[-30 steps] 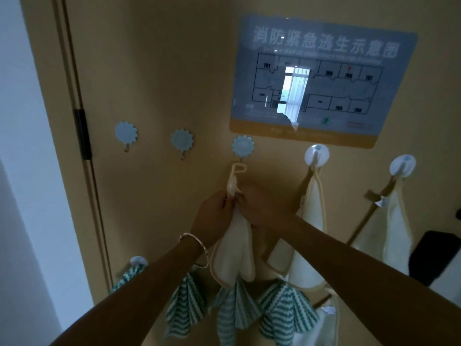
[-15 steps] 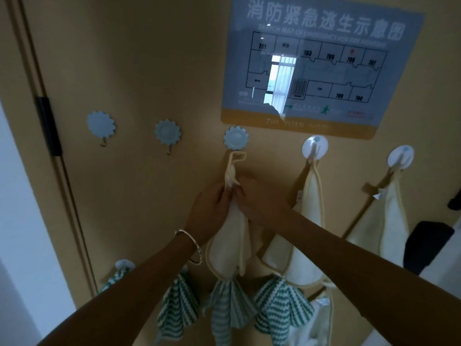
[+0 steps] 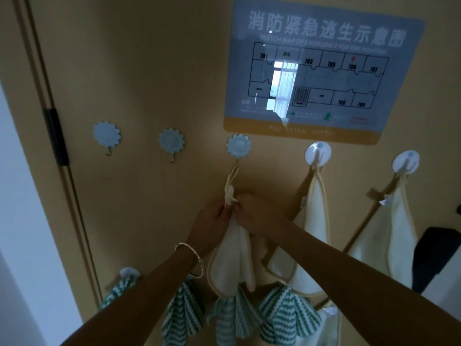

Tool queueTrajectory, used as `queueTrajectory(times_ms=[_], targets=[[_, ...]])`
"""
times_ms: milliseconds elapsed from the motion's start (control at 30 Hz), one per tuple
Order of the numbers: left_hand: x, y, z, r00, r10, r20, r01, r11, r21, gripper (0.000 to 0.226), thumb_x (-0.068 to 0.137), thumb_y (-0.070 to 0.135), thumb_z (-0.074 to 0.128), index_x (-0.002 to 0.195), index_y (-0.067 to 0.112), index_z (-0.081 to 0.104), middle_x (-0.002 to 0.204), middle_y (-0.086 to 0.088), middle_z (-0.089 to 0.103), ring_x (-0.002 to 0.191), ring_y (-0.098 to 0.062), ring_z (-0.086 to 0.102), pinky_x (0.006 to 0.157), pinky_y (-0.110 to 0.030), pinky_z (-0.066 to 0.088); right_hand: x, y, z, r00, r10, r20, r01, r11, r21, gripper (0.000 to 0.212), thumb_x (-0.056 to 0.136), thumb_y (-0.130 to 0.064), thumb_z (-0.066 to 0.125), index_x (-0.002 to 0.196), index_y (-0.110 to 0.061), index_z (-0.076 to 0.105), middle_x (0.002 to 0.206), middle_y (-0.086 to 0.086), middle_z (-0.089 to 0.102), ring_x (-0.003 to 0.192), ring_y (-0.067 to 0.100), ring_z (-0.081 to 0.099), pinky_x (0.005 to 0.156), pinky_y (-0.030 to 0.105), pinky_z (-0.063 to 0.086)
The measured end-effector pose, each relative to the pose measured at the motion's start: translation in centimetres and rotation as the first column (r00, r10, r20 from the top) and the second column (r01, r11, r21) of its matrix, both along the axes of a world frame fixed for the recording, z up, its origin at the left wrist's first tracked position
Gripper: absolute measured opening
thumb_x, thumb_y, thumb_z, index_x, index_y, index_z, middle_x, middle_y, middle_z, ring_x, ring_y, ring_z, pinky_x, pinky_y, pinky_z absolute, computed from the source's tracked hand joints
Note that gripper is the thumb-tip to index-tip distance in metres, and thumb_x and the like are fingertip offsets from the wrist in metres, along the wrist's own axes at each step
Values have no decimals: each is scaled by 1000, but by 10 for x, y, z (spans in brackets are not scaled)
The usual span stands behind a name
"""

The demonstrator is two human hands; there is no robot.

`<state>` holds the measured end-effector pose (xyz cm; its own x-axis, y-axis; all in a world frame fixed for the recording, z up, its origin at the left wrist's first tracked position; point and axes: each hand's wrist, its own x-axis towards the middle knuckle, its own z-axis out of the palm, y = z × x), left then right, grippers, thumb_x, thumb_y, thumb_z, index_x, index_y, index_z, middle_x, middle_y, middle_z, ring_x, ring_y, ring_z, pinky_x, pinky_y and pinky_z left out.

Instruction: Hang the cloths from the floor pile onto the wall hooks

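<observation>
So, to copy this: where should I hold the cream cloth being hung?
Pinch the cream cloth just below its loop, from both sides, as the left hand and right hand do: that bunched corner is narrow, leaving the loop free.

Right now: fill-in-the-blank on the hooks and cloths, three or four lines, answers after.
The left hand and right hand hold the cream cloth, whose loop reaches the ___ of the flower hooks, counting from the left.
The bracelet sits on the ___ wrist.
___ flower hooks carry nothing.
The lower-row cloths are striped white and ___.
Missing: third; left; two; green.
</observation>
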<state>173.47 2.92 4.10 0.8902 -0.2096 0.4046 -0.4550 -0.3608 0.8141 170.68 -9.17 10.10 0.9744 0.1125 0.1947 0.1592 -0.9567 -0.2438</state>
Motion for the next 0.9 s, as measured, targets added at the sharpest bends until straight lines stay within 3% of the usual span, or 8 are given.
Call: queueTrajectory(times_ms=[133,233,333,433,567,667,833,900], targets=[[-9,1,-7,999,15,-46,-11,997,74,34,100,28,40,96,5,65,93,-14,66,84,-26,61,75,-39,45,0,-1,-16,999,-29,-31,29,1000,2,31,101,-25,36,104,-7,61,109,14,65,99,29,62,79,32,46],[-19,3,-2,997,45,-55,-36,987,155,35,101,27,37,100,4,63,97,-12,66,83,-24,59,66,-29,37,-2,0,-22,999,-10,-48,11,999,39,32,102,-27,33,102,-8,60,104,13,66,91,28,64,76,33,50],[-30,7,-5,995,81,-62,-64,968,241,29,101,24,36,90,5,55,98,-17,63,82,-26,57,62,-23,31,-12,-1,-28,997,32,-67,-29,999,42,34,103,-29,32,101,-8,58,99,14,66,87,27,64,75,34,51],[-45,8,-18,986,107,-128,-56,935,349,28,101,23,35,109,3,54,110,-18,61,98,-31,58,73,-26,40,-30,-4,-34,974,108,-197,-104,994,30,37,104,-30,31,114,-4,56,93,8,61,78,19,59,64,27,47],[-82,6,-30,967,175,-187,-79,898,433,35,99,22,42,129,5,48,127,-16,56,114,-30,53,92,-32,41,-55,-10,-51,903,175,-391,-216,974,-63,45,103,-37,33,121,-2,57,118,16,61,96,24,58,77,29,42],[-122,-4,-36,934,306,-183,-208,885,417,34,97,20,46,128,8,51,121,-13,61,113,-26,56,91,-28,40,-77,-20,-61,881,265,-393,-314,947,-66,39,101,-33,40,109,-3,63,111,17,64,94,26,62,74,30,45],[-204,-22,-53,896,402,-190,-292,853,432,23,91,10,49,105,8,67,103,-13,69,96,-29,64,82,-31,48,-124,-32,-71,815,430,-389,-464,886,7,35,99,-36,44,93,-8,65,84,9,67,58,19,63,47,19,41],[-241,-21,-65,852,466,-237,-342,839,422,24,91,12,48,103,12,68,101,-11,70,92,-27,66,82,-35,51,-146,-28,-85,770,497,-399,-539,842,9,33,99,-34,44,92,-8,64,81,8,68,63,20,67,47,18,40]])
